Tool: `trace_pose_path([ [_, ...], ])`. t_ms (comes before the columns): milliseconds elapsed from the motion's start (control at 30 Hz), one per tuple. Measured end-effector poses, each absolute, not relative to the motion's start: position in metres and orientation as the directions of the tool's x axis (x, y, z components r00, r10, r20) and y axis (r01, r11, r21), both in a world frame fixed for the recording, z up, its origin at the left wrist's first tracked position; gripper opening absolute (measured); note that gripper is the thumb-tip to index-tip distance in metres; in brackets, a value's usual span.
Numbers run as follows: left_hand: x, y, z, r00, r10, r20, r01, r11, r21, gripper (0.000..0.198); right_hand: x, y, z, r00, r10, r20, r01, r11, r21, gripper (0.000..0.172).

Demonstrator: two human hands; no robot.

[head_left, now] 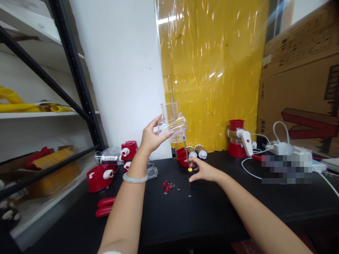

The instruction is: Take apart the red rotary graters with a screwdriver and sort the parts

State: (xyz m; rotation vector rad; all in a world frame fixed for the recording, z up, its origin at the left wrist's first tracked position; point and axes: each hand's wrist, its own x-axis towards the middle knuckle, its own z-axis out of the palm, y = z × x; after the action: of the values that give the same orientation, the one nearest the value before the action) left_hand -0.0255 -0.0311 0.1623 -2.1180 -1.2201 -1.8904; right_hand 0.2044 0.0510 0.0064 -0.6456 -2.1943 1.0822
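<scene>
My left hand point(151, 137) is raised above the black table point(212, 208) and grips a clear plastic housing with a square chute point(172, 121). My right hand point(202, 171) rests low on the table, fingers pinched around a thin screwdriver with a yellow tip point(188, 163) that stands upright under the housing. Small red clips point(166, 186) and tiny screws lie on the table just left of my right hand.
Red and white appliance parts point(102, 174) sit at the left, an assembled red grater point(237, 139) and white power strip with cables point(283, 148) at the right. A metal shelf point(76, 88), yellow plastic sheet point(212, 70) and cardboard boxes point(299, 88) surround the table.
</scene>
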Motion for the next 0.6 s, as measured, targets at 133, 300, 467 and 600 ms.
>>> trace_pose_path([
  [133,-0.0261,-0.0309,0.1622,-0.066,0.512,0.856,0.574,-0.683,0.452,0.084,0.2063,0.0502,0.0065,-0.832,0.496,0.249,0.027,0.483,-0.875,0.070],
  [300,-0.0271,-0.0298,0.1613,-0.057,0.503,0.862,0.570,-0.693,0.442,0.082,0.1981,0.0506,0.0027,-0.715,0.639,0.284,0.136,0.525,-0.840,0.071],
  [467,-0.0279,-0.0286,0.1606,-0.054,0.491,0.869,0.575,-0.696,0.429,0.082,0.2053,0.0493,0.0080,-0.807,0.526,0.269,0.033,0.495,-0.868,0.079],
  [600,-0.0282,-0.0282,0.1606,-0.049,0.492,0.869,0.574,-0.698,0.428,0.081,0.2054,0.0473,0.0096,-0.842,0.494,0.215,0.031,0.443,-0.896,0.069],
])
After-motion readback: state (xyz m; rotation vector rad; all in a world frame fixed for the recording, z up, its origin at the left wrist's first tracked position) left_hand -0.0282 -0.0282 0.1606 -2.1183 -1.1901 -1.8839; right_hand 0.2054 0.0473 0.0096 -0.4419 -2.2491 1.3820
